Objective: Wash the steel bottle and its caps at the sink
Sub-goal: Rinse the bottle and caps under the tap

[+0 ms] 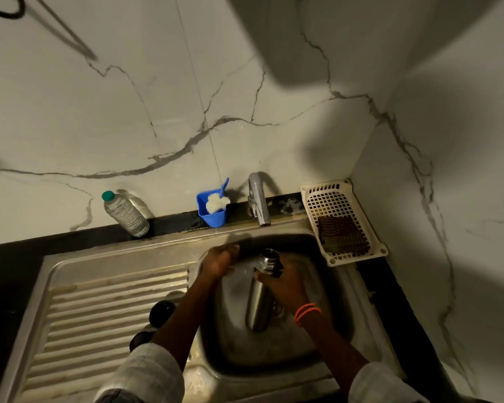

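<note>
The steel bottle stands tilted in the sink basin, its open threaded mouth pointing up toward the tap. My right hand grips the bottle around its neck, and a dark strap or piece shows by the fingers. My left hand hovers over the basin's far left corner, fingers curled; I cannot tell whether it holds anything. Two dark round caps lie on the ribbed drainboard, partly hidden by my left forearm.
A blue cup with a white bottle brush stands on the ledge left of the tap. A clear plastic bottle with a green cap leans against the wall. A cream slotted basket holding a dark scrub pad sits at the right corner.
</note>
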